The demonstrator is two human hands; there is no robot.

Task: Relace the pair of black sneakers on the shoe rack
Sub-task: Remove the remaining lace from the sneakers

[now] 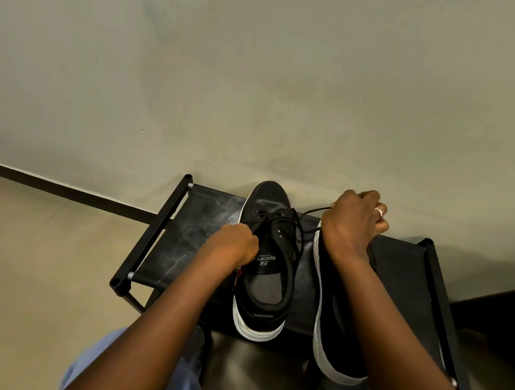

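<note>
A black sneaker (264,274) with a white sole stands upright on the black shoe rack (192,236), toe toward the wall. Its black lace (297,220) runs through the front eyelets only. My left hand (236,243) grips the left lace end beside the tongue. My right hand (355,221) is fisted around the other lace end and holds it taut, up and to the right of the shoe. The second black sneaker (332,322) lies on its side to the right, partly hidden under my right forearm.
The rack stands against a plain grey wall (258,73), with a dark baseboard (67,189) running off to the left. Beige floor (31,270) lies to the left of the rack. My blue-trousered knees (116,364) are right in front of it.
</note>
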